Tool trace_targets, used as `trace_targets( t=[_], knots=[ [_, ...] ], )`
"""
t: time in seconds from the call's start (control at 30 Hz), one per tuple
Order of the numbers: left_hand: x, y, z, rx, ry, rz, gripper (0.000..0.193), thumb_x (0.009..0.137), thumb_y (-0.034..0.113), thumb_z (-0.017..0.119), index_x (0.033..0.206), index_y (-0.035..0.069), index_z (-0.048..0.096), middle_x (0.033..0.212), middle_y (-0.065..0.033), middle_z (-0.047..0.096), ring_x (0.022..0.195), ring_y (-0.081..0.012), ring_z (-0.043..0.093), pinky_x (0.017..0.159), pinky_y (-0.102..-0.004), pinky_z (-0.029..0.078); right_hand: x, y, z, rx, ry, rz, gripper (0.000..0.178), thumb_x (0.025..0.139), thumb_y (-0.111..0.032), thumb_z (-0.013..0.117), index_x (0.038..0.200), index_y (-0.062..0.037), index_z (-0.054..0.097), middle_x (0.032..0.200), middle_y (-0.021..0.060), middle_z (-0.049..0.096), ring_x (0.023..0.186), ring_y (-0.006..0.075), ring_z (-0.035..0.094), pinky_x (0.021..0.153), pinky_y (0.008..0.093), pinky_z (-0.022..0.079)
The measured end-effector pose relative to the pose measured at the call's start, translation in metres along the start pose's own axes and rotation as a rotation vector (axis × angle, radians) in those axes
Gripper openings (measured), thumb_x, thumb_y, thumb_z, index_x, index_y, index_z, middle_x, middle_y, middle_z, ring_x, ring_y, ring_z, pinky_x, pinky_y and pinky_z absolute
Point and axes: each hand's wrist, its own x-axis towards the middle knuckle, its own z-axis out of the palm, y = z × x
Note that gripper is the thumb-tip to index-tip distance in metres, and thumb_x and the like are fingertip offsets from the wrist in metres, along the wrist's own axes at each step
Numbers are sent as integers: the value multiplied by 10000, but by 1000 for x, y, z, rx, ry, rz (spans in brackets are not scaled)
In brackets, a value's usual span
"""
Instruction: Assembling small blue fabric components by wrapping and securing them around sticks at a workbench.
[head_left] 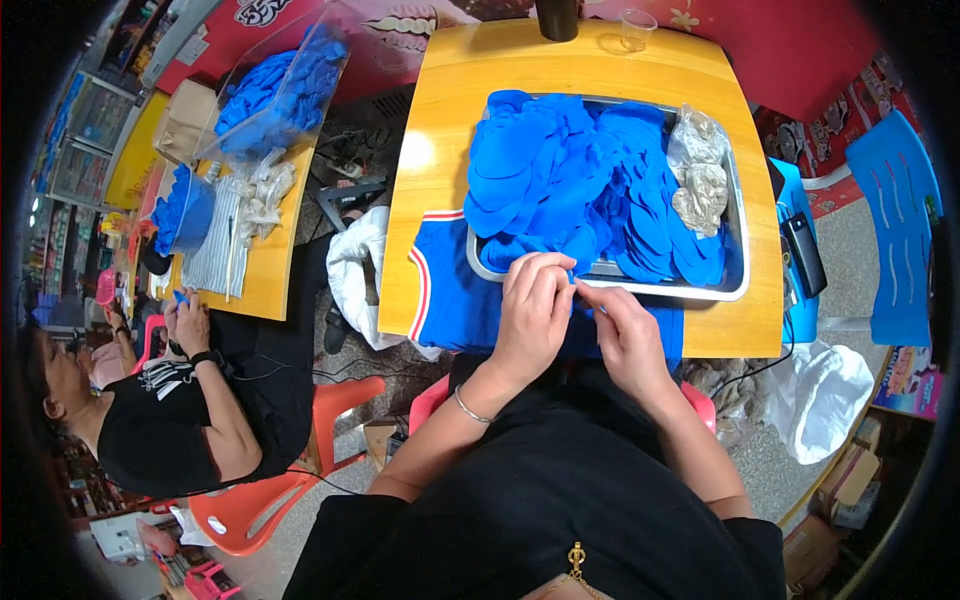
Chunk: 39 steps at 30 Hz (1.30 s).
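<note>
Over the front rim of a silver metal tray (742, 250), my two hands meet with their fingertips close together. My left hand (537, 312) is curled, thumb and fingers pinched. Facing it, my right hand (632, 335) pinches too. A bit of blue shows at the fingertips, but its shape is mostly hidden. Flat, rounded, limp blue pieces (540, 160) are heaped in the tray, some overhanging its left side. Crumpled clear plastic bags (700, 175) lie at its right end. Under the tray's front and my hands spreads a blue garment (445, 290) with red-and-white trim.
A dark cup (557, 18) and a clear plastic cup (636, 30) stand at the table's far edge. To the left, another person (190, 400) works at a second table (265, 295) with a clear bin (335, 75) of blue pieces. A blue chair (893, 230) is at right.
</note>
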Motion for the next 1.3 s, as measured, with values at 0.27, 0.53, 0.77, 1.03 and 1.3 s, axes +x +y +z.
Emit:
trace_targets(
  t=[0.27,0.53,0.77,1.03,1.3],
  knots=[
    [0,4,3,-169,-32,-70,81,805,-27,551,842,-16,480,992,-165,541,893,-321,532,787,-382,439,0,2,-10,1067,-218,662,323,894,-31,507,1216,-52,510,954,-1,582,622,20,393,522,163,323],
    [-5,4,8,-175,48,-84,95,803,-8,579,848,-3,496,1002,-160,526,920,-311,526,806,-371,428,0,8,5,272,-35,182,255,858,43,523,1106,22,577,1038,169,620,945,210,624,805,296,484],
    [2,-19,-4,-586,245,-395,353,974,166,397,1252,-50,388,1207,-206,508,1076,-224,513,914,-304,403,1,7,7,513,-144,237,325,897,-17,499,1220,-36,526,929,14,600,615,23,403,530,171,340],
    [11,-22,-8,-1186,196,-622,374,989,253,362,1186,-52,455,1118,-238,574,1020,-283,594,905,-376,473,3,1,3,612,-207,326,327,896,-43,513,1223,-33,523,933,21,599,594,26,394,520,171,333],
    [7,-20,-11,-1213,109,-608,347,961,265,450,1121,-30,538,1080,-194,610,938,-258,637,828,-345,516,7,3,0,369,-146,26,311,907,-76,516,1216,-65,554,932,13,597,632,52,449,567,197,391]
  ],
)
